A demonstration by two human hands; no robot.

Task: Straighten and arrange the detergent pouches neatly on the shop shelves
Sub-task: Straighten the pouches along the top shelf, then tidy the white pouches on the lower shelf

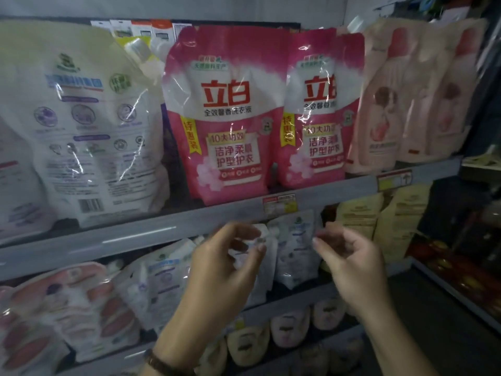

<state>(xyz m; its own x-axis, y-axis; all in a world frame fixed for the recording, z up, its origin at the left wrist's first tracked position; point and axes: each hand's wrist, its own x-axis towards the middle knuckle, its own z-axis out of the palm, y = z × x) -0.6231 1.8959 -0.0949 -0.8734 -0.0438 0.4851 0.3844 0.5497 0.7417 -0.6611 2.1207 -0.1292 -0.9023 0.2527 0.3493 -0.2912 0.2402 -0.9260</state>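
Note:
On the middle shelf stands a row of small white pouches with blue print. My left hand (225,270) grips the cap and top of one small white pouch (260,232), fingers curled round it. My right hand (352,264) hovers just right of the neighbouring white pouch (295,253), fingers loosely curled, fingertips at its right edge; no hold is visible. On the shelf above, two pink pouches (219,112) (317,109) stand upright side by side, between a large white pouch (89,126) and peach pouches (387,104).
A grey shelf rail (135,237) with price tags (279,203) runs just above my hands. Pink-and-white pouches (67,308) lean at lower left, yellowish pouches (393,218) stand at right, and rounded packs (290,327) fill the bottom shelf. A dark rack with red items (461,267) is at far right.

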